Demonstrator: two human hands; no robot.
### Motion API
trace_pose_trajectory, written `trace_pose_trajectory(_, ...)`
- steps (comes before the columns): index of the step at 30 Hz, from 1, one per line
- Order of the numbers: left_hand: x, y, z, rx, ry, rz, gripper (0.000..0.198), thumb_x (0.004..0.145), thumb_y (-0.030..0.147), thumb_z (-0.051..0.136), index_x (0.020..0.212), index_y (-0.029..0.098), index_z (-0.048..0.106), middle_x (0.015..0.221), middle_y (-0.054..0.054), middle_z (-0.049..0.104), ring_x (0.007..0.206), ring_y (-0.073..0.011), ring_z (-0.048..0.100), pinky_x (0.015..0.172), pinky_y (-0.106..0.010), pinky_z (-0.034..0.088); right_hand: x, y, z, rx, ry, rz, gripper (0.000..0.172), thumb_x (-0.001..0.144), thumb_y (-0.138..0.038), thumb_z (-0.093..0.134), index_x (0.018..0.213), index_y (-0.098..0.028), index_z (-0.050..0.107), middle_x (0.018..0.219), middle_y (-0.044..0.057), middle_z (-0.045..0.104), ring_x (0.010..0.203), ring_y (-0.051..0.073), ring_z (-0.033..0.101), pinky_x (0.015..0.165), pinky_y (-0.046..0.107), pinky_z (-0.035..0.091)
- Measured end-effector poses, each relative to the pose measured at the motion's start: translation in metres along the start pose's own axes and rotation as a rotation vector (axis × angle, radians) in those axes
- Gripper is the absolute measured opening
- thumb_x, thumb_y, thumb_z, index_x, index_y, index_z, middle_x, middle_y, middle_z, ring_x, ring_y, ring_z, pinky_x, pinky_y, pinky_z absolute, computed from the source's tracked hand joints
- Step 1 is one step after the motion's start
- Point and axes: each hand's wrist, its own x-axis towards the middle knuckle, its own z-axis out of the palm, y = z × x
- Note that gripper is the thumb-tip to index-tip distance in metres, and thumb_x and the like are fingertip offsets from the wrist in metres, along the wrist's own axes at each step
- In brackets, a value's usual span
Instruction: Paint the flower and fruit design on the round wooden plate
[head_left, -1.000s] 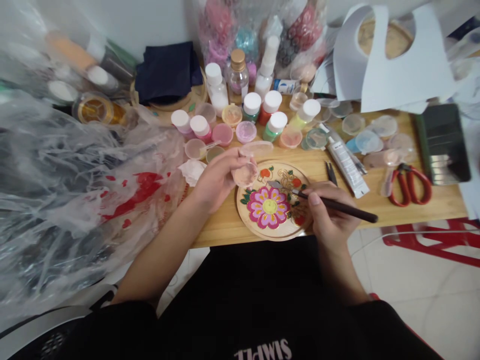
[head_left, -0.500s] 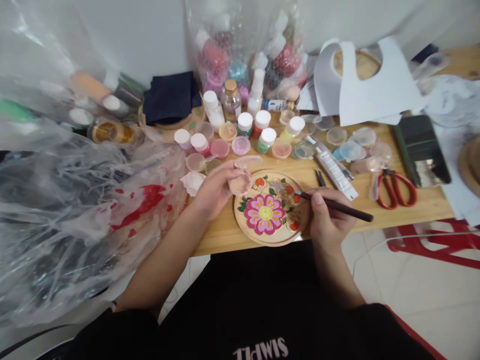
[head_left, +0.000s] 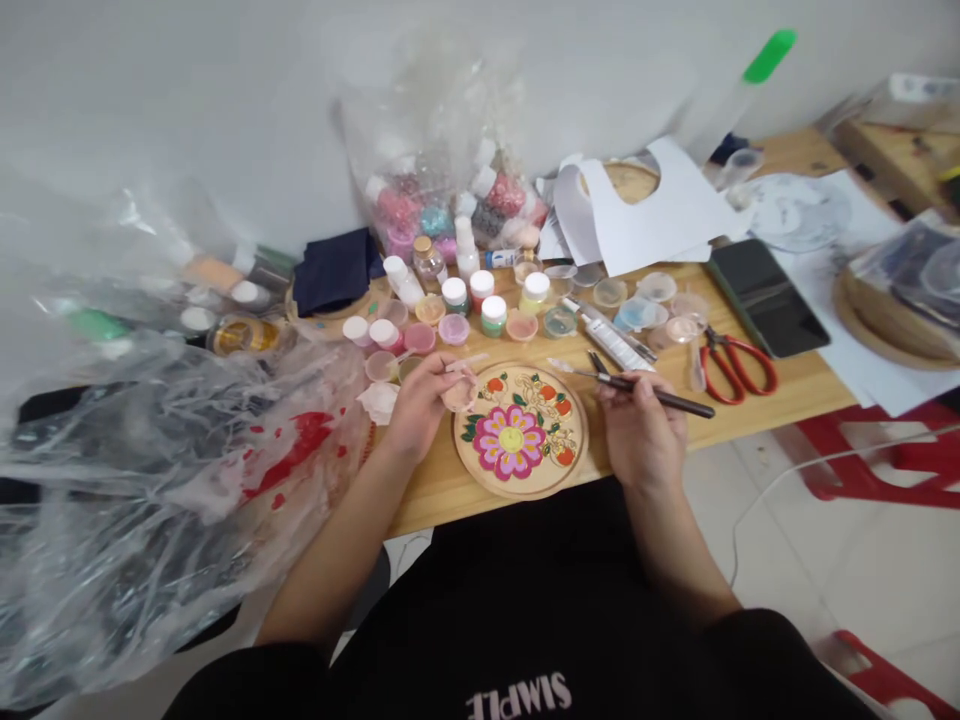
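Observation:
A round wooden plate (head_left: 551, 468) painted with a pink flower and red fruits lies on the wooden table (head_left: 787, 385) in front of me. My left hand (head_left: 420, 402) is closed on a small clear cup (head_left: 458, 393) with its lid flipped open, held at the plate's upper left edge. My right hand (head_left: 637, 415) pinches a dark-handled tool (head_left: 637, 386) with a flat light tip, held just above the plate's upper right edge.
Small paint pots and bottles (head_left: 480, 290) stand in rows behind the plate. A white tube (head_left: 609, 340), red scissors (head_left: 731, 362), a dark phone (head_left: 765, 295) and white paper cutouts (head_left: 660, 215) lie to the right. Crumpled clear plastic bags (head_left: 150, 450) fill the left.
The camera has tilted up and pulled back, showing more wall and table. The tool tip has lifted from over the plate's painted top to just beyond its upper right edge.

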Motion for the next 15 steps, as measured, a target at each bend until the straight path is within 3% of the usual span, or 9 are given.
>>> trace_pose_trajectory(7,0.001,-0.003,0.001,0.023,-0.009,-0.006,0.017,0.065,0.03,0.073,0.072,0.016,0.065,0.069,-0.001,0.066,0.061,-0.0118,0.06,0.053,-0.024,0.046,-0.025,-0.025,-0.01,-0.055,-0.029,0.119,0.019,0.083,-0.047,0.081,0.087,-0.03,0.075,0.09,-0.002,0.074,0.079,0.014,0.068,0.082,0.035,0.06)
trace_pose_trajectory(11,0.002,-0.002,-0.002,0.026,-0.007,-0.003,0.013,0.066,0.027,0.07,0.071,0.016,0.066,0.068,-0.001,0.066,0.06,-0.0116,0.06,0.054,-0.024,0.046,-0.049,-0.035,-0.001,-0.074,0.074,0.138,0.017,0.087,-0.046,0.077,0.09,-0.03,0.076,0.095,-0.002,0.074,0.086,0.014,0.069,0.084,0.034,0.06)
trace_pose_trajectory(15,0.002,0.001,-0.006,0.064,-0.017,-0.036,0.011,0.07,0.027,0.068,0.07,0.016,0.065,0.067,-0.001,0.065,0.057,-0.0108,0.058,0.054,-0.024,0.048,-0.062,-0.035,0.01,-0.136,0.048,0.116,0.018,0.091,-0.047,0.072,0.093,-0.03,0.076,0.095,0.001,0.076,0.086,0.017,0.07,0.085,0.038,0.059)
